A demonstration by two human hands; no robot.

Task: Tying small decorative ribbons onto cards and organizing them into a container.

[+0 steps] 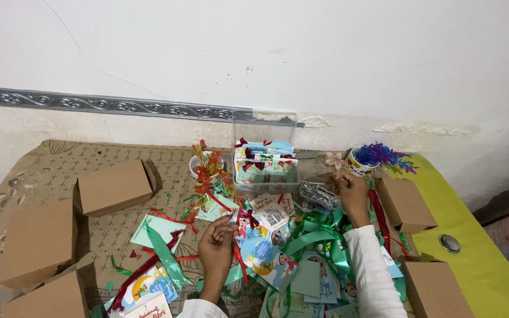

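Left hand (218, 240) pinches a small printed card (244, 225) steady; right hand (351, 191), fingers curled, should pick one clip cleanly from the clear tray (318, 194).

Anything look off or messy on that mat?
Yes. Loose green and red ribbon strips and printed paper cards lie tangled and overlapping between the left hand and right hand. The brown cardboard boxes sit at mixed angles.

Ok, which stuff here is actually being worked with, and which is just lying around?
In use:
left hand on a printed card
right hand at the small clear tray of metal clips

Lying about:
brown cardboard boxes
green ribbon
clear box of finished packets
cup of purple strands
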